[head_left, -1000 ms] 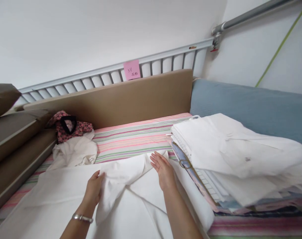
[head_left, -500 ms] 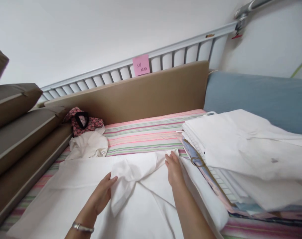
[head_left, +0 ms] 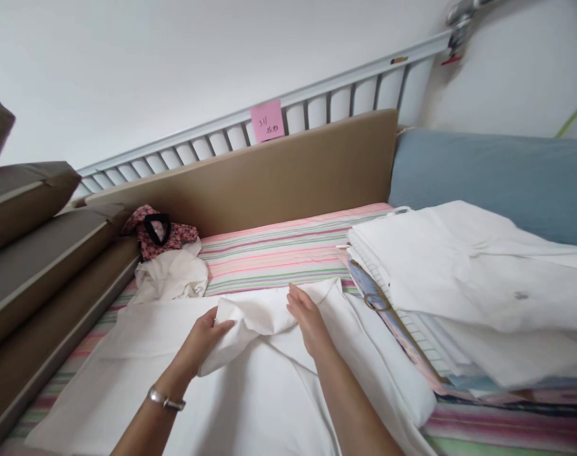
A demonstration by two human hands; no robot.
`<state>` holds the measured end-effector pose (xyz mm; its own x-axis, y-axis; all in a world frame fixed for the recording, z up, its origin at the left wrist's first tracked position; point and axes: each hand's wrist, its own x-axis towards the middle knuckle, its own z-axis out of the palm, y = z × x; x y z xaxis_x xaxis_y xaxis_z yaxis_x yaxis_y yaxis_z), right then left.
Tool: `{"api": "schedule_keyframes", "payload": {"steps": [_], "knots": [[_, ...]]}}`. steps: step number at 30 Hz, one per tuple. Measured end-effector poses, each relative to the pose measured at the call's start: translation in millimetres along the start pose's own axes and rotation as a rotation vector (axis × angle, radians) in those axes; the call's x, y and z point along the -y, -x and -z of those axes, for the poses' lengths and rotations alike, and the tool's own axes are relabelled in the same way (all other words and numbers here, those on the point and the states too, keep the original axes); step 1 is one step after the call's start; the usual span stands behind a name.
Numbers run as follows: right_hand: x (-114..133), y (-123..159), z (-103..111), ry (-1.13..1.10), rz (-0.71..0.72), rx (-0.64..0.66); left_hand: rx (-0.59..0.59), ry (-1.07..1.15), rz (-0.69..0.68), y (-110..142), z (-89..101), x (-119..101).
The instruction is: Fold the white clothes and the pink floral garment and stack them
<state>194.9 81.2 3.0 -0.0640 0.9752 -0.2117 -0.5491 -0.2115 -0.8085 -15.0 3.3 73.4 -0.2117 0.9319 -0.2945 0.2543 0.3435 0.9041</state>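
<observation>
A large white cloth (head_left: 250, 405) lies spread over the striped bedding in front of me, with a loose raised fold (head_left: 254, 315) near its far edge. My left hand (head_left: 203, 339), with a silver bracelet on the wrist, pinches the left end of that fold between thumb and fingers. At the fold's right end, my right hand (head_left: 308, 316) rests with its fingers stretched out and close together. Its palm side faces the cloth, and it does not grip it. Whether the cloth is a garment or a sheet, I cannot tell.
To the right lies a stack of folded white clothes (head_left: 459, 272) with hangers between the layers. Brown cushions (head_left: 45, 253) are piled at the left, beside a floral cloth (head_left: 169, 240) and a crumpled white cloth (head_left: 174, 272). A brown padded board (head_left: 278, 174) stands behind.
My right hand has slid left along the cloth's far edge, away from the corner. My left hand has moved slightly up and right, and the fold between them has opened out flatter.
</observation>
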Motion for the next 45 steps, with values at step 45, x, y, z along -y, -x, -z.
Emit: {"api": "schedule_keyframes", "payload": {"steps": [45], "knots": [[-8.0, -17.9, 22.2, -0.102, -0.102, -0.289, -0.449, -0.614, -0.059, -55.3, 3.9, 65.0]]}}
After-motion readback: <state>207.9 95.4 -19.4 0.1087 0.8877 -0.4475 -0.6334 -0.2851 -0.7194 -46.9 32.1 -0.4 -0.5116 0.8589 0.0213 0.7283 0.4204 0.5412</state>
